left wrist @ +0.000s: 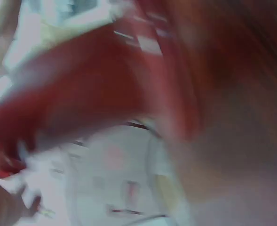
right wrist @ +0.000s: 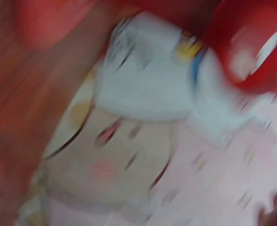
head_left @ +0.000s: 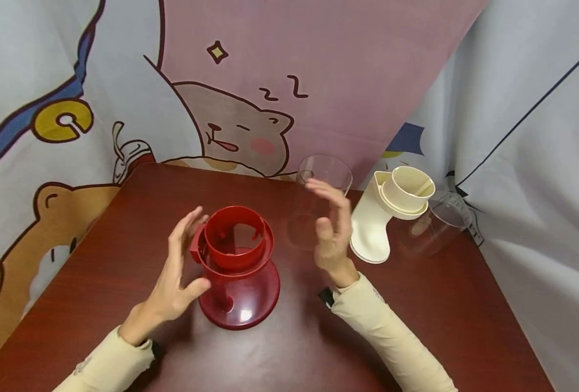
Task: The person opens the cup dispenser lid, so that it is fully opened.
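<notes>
A red plastic stand (head_left: 265,294) with a round foot and a ring-shaped top stands upright on the table, left of centre. Close along its left side is my left hand (head_left: 172,286), thumb and fingers spread apart. My right hand (head_left: 332,234) is raised to the right of the stand, fingers loosely bent with nothing between them. Behind that hand, a clear cylinder (head_left: 301,209) is partly covered by it. In the blurred left wrist view the red stand (left wrist: 96,75) runs across the upper left. The right wrist view catches its red ring (right wrist: 232,56) at upper right.
At the right of the table stands a similar cream stand (head_left: 368,223) with a cup-like top. Beside it a second clear cylinder (head_left: 431,234) leans or lies near the curtain. Printed cloth (head_left: 358,65) hangs behind the dark red table (head_left: 137,218).
</notes>
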A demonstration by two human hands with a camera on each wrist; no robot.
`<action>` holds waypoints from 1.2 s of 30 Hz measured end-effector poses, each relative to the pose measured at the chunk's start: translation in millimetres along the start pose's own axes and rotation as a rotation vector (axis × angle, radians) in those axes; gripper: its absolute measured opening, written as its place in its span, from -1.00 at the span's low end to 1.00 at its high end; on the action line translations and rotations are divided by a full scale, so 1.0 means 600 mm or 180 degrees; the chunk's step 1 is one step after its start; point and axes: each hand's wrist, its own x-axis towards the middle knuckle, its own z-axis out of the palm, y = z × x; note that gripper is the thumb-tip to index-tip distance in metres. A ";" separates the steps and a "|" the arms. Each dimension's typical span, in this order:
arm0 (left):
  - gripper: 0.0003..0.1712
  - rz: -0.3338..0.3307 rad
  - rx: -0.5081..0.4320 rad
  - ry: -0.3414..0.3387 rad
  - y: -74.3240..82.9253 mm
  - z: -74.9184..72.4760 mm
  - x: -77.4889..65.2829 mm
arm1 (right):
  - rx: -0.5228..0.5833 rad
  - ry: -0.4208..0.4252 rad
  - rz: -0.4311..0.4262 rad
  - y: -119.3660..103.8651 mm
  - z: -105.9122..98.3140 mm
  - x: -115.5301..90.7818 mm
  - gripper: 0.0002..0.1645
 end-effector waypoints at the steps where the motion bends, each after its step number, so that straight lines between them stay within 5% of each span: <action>1: 0.11 0.0028 0.0117 0.0160 0.017 0.004 -0.004 | 0.0166 -0.0375 0.0142 -0.008 0.012 0.003 -0.13; 3: -0.04 -0.0057 0.0438 0.0343 0.051 0.017 -0.014 | 0.0322 -0.1162 0.0598 -0.016 0.033 0.005 -0.06; 5: -0.12 -0.0386 0.0858 0.0269 0.078 0.033 -0.026 | 0.0515 -0.1806 0.1105 -0.014 0.048 0.002 0.05; 9: -0.18 -0.0701 0.1514 -0.0040 0.085 0.051 -0.034 | 0.0939 -0.2334 0.1633 -0.011 0.059 -0.015 0.20; 11: -0.20 -0.0714 0.1580 -0.0031 0.074 0.049 -0.029 | 0.0913 -0.2397 0.1610 -0.012 0.060 -0.024 0.22; 17: -0.26 -0.0381 0.1362 0.0081 0.027 0.020 -0.009 | -0.0030 -0.2246 0.1626 -0.047 0.066 -0.044 0.21; 22: -0.33 -0.0012 0.0536 -0.0024 -0.020 -0.011 0.014 | -0.0608 -0.2020 0.1784 -0.106 0.085 -0.067 0.13; 26: -0.35 0.0083 0.0095 -0.0203 -0.041 -0.034 0.035 | -0.1013 -0.2123 0.1766 -0.139 0.091 -0.077 0.12; 29: -0.38 0.0123 0.0308 -0.0080 -0.030 -0.041 0.042 | -0.1174 -0.2176 0.1547 -0.139 0.087 -0.065 0.15; 32: -0.38 0.0047 0.0676 0.0227 0.009 -0.036 0.037 | -0.1104 -0.2149 0.1336 -0.113 0.085 -0.038 0.18; 36: -0.30 -0.0546 0.0659 0.0140 0.078 -0.016 0.020 | -0.0919 -0.2290 0.1368 -0.073 0.093 -0.020 0.24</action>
